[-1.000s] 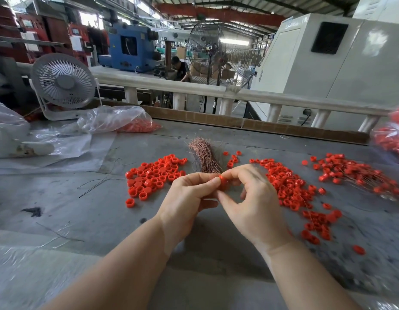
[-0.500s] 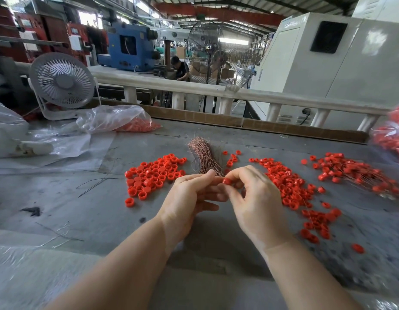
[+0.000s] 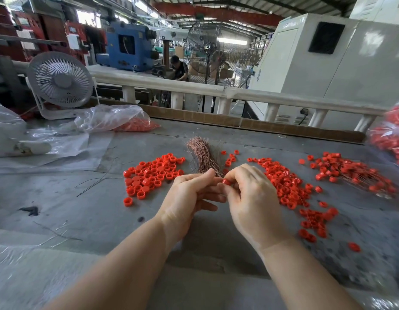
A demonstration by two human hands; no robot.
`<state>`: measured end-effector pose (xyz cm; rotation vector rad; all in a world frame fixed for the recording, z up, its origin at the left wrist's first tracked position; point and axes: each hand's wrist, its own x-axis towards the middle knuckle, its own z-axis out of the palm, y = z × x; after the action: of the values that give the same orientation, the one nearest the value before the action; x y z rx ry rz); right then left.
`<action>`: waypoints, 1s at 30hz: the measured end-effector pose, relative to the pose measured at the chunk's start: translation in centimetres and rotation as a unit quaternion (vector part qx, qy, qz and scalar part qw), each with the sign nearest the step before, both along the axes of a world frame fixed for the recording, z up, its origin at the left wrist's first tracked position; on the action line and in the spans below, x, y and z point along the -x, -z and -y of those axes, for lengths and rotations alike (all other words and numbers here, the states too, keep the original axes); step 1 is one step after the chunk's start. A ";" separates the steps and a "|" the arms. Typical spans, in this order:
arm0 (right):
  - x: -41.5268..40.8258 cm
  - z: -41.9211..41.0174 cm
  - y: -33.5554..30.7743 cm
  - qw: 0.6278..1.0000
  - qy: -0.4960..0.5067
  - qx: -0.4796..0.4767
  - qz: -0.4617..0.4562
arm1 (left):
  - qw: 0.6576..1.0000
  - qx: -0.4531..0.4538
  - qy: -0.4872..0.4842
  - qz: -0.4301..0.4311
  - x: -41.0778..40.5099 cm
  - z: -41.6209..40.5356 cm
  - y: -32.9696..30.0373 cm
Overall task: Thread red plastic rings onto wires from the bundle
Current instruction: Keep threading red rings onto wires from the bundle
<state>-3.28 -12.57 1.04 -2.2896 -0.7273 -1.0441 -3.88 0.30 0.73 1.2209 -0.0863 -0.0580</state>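
Grey, scuffed sheet covers the worktable [image 3: 86, 211], which is bordered at the far edge by a brown strip and a white railing [image 3: 283, 98]. Both hands meet above the table centre. The right hand [image 3: 252, 198] pinches one red ring [image 3: 226, 181] between thumb and forefinger. The left hand [image 3: 187, 198] has its fingers curled toward the ring, fingertips touching the right hand (whether a wire is held there cannot be told). The copper wire bundle [image 3: 201, 153] lies just beyond the hands. Loose red rings [image 3: 152, 173] lie in a pile to the left; a second pile [image 3: 288, 186] runs along the right. Rings on wires [image 3: 355, 173] lie far right. A small white fan [image 3: 59, 80] and a clear bag [image 3: 111, 118] sit at the far left. Beyond the railing stand a blue machine [image 3: 127, 48] and a white cabinet [image 3: 328, 59].
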 end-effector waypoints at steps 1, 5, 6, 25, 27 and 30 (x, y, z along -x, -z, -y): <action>0.0 0.0 0.1 1.000 -0.005 -0.005 -0.001 | 1.000 -0.004 -0.001 0.003 0.0 0.0 0.0; -0.4 0.5 0.2 0.998 -0.036 -0.043 -0.023 | 1.000 -0.009 -0.003 0.003 -0.1 -0.1 0.1; -0.4 0.5 0.3 0.997 -0.045 -0.049 -0.027 | 1.000 -0.005 -0.001 0.002 -0.1 -0.1 0.1; -0.6 0.5 0.5 0.993 -0.047 -0.110 -0.013 | 0.997 0.052 -0.017 0.053 -0.6 -0.1 0.6; -0.6 0.5 0.4 0.993 -0.038 -0.113 -0.008 | 0.996 0.044 -0.026 0.068 -0.6 -0.2 0.5; -0.5 0.6 0.3 0.992 -0.030 -0.119 0.001 | 0.995 0.011 -0.039 0.088 -0.6 -0.2 0.5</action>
<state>-2.74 -13.12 0.78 -2.0519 -0.6309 -1.0459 -3.29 0.50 0.20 1.2038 -0.1916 0.1186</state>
